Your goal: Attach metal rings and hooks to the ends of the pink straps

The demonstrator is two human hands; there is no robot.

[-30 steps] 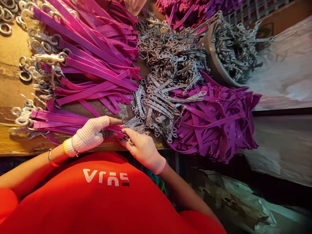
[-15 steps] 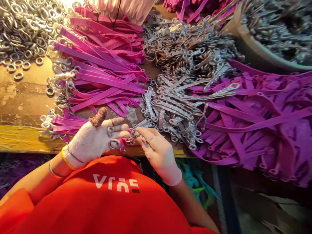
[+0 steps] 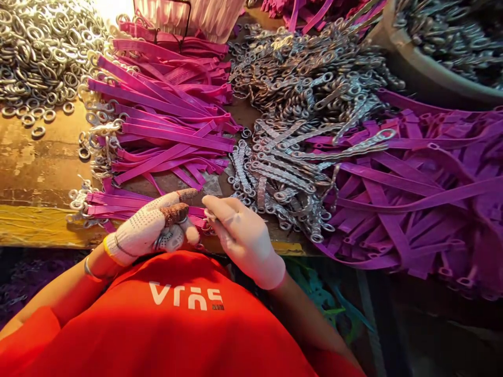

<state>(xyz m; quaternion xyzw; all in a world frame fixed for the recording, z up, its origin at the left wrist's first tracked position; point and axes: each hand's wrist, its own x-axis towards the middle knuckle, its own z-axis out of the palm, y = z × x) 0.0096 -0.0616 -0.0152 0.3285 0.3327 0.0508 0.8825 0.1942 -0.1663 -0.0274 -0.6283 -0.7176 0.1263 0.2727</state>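
My left hand (image 3: 147,225), in a white dotted glove with brown-covered thumb and forefinger tips, is curled palm up. Its thumb presses over metal rings (image 3: 183,220) in the bent fingers, largely hidden; the forefinger stays extended. Close beside it, my right hand (image 3: 247,238), in a plain pale glove, pinches a small metal piece (image 3: 210,214) between thumb and forefinger; its exact shape is covered. Behind the left hand lies a small bundle of pink straps (image 3: 113,201) with metal fittings at their left ends. More pink straps (image 3: 173,128) lie beyond.
Loose metal rings (image 3: 43,57) are heaped at the far left. Silvery metal links (image 3: 306,78) are piled behind my right hand. Purple straps (image 3: 412,193) spread over the right side, below a tub (image 3: 428,63) of metal parts. The yellow table edge (image 3: 35,225) runs before me.
My left hand has gone from spread flat with two rings showing to curled, its thumb folded over them. My right hand has moved slightly left, toward the left fingertips.
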